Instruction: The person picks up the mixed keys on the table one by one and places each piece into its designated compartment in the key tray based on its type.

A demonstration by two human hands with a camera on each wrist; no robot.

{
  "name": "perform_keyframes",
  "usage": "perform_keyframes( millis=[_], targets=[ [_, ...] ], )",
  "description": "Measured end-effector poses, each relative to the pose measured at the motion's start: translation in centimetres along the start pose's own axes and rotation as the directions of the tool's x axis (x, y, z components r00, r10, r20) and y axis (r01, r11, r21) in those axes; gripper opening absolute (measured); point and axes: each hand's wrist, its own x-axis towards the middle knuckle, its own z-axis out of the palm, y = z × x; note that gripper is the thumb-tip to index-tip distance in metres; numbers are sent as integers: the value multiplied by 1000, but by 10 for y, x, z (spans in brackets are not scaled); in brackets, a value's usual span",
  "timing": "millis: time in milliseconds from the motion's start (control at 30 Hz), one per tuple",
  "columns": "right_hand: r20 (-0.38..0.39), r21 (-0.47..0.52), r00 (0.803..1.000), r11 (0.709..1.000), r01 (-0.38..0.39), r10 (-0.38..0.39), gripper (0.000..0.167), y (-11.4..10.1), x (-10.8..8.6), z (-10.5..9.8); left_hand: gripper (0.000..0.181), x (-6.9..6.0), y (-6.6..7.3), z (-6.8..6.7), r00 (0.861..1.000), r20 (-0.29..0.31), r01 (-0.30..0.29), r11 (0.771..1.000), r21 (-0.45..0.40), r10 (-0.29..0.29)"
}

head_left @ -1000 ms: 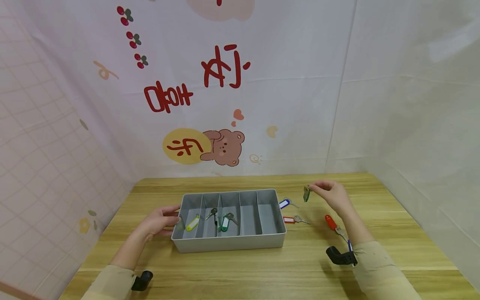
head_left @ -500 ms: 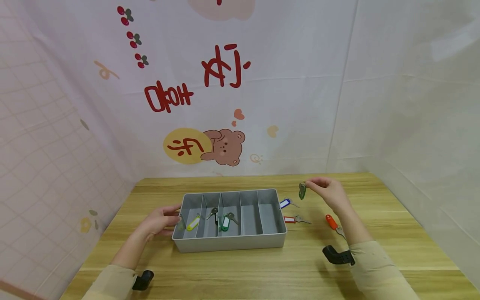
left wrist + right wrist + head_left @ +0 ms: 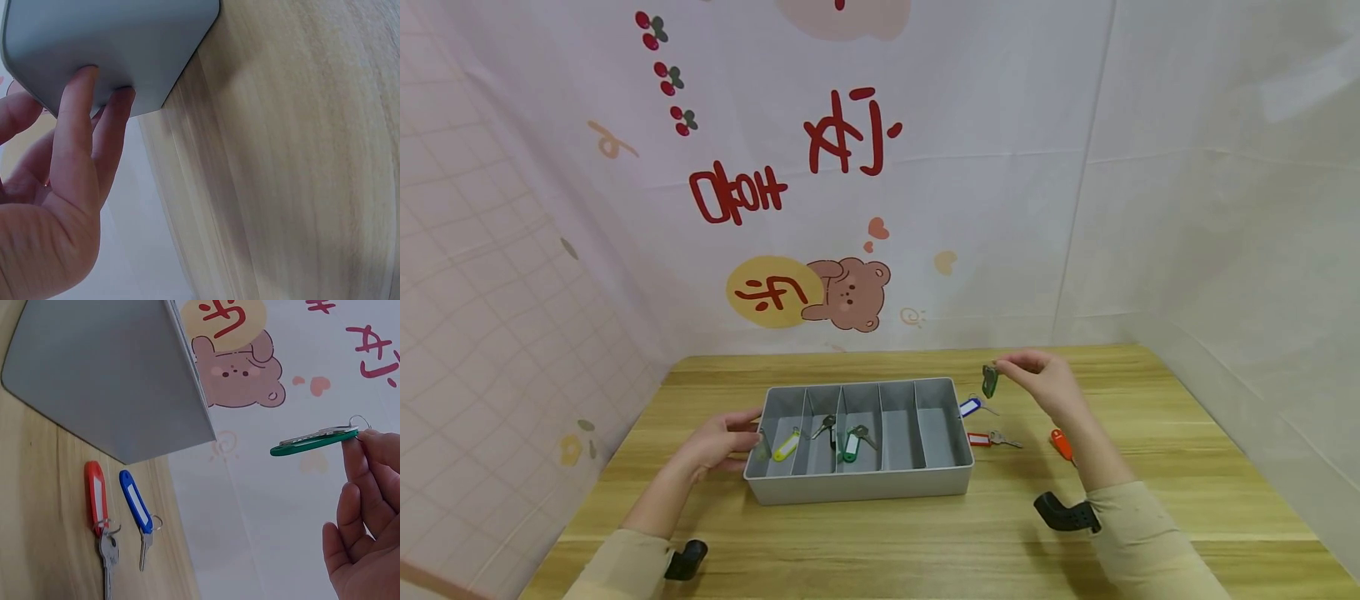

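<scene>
A gray compartment tray stands on the table. My left hand grips its left end; in the left wrist view, fingertips press the outer wall. My right hand pinches a key with a green tag by its ring, in the air beyond the tray's right end. In the right wrist view, the key lies along the green tag. Inside the tray are a yellow-tagged key, a dark-tagged key and a green-tagged key. The two right compartments hold nothing visible.
Beside the tray's right end lie a blue-tagged key and a red-tagged key. Another red tag lies farther right, partly hidden by the right forearm. A printed cloth hangs behind the table.
My right hand has moved left toward the tray, carrying the green-tagged key. The left hand and tray have stayed in place.
</scene>
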Motion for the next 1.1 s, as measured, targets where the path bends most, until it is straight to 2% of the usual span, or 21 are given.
perform_keyframes(
  millis=[167, 800, 1100],
  targets=[
    [13, -6, 1000, 1000, 23, -23, 43, -5, 0, 6, 65, 0, 0, 1, 1000, 1, 2, 1000, -1, -2],
    [73, 68, 995, 996, 65, -70, 29, -25, -1, 38, 63, -1, 1, 2, 1000, -5, 0, 1000, 3, 0],
    [110, 92, 992, 994, 54, -64, 25, -32, -1, 58, 63, 0, 0, 1, 1000, -4, 0, 1000, -6, 0]
  ],
)
